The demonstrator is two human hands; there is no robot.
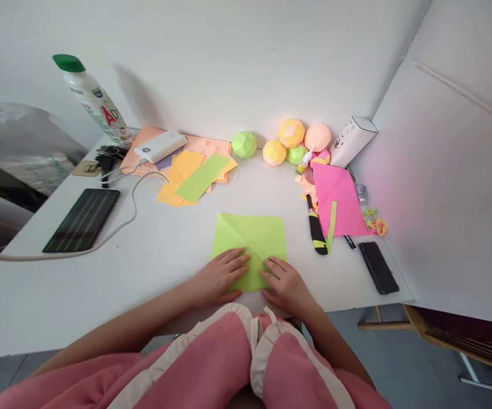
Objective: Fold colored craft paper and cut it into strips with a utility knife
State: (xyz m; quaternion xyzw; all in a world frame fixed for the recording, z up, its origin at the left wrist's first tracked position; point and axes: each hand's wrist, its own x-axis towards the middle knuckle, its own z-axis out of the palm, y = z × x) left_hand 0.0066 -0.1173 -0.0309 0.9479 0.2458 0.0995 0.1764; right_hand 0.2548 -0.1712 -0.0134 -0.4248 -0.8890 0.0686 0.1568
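Note:
A square sheet of lime-green paper (267, 230) lies flat near the table's front edge, with a diagonal crease running from its far left corner. My left hand (224, 275) rests on the sheet's near left part, fingers stretched out and pointing right. On the near right part lies my right hand (287, 285), its fingers spread and pressed to the paper. Neither hand grips anything. To the right of the sheet lie a black and yellow utility knife (316, 230) and a narrow green paper strip (332, 226), which partly overlaps a pink paper sheet (342, 199).
Several folded paper balls (244, 145) line the wall beside a glue bottle (304, 161) and a white box (353, 141). Orange and green papers (186, 176), a power bank (161, 146), a tablet-like phone (82, 220) and a spray can (96, 102) stand left. A black phone (378, 268) lies right.

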